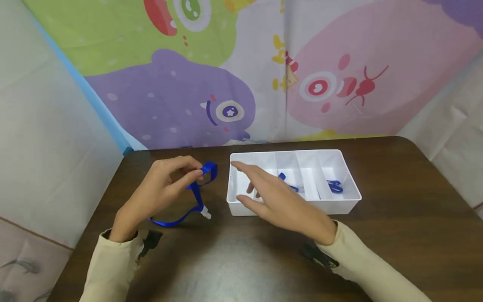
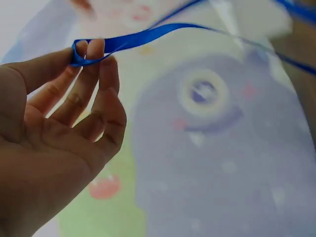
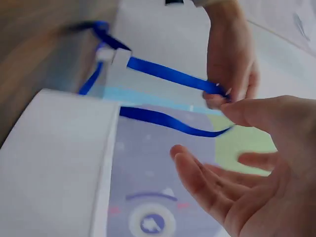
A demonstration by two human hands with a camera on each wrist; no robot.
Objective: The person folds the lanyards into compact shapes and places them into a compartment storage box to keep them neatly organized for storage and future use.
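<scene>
A blue ribbon lanyard (image 1: 196,195) is pinched between the thumb and fingers of my left hand (image 1: 160,184), left of the white box. Its strap forms a small loop at the fingertips, and the rest hangs down with a white plastic clip (image 1: 205,213) at the tabletop. In the left wrist view, the blue strap (image 2: 143,39) bends around the fingertips. My right hand (image 1: 281,199) hovers above the left part of the divided white box (image 1: 328,206), fingers spread and holding nothing. In the right wrist view, the strap (image 3: 173,74) passes close by that hand.
Dark blue looped items (image 1: 335,186) lie in the box's right compartment, and another blue piece (image 1: 293,188) shows in a middle one, partly behind my right hand. The brown table (image 1: 234,260) ends at a cartoon-printed backdrop (image 1: 181,96).
</scene>
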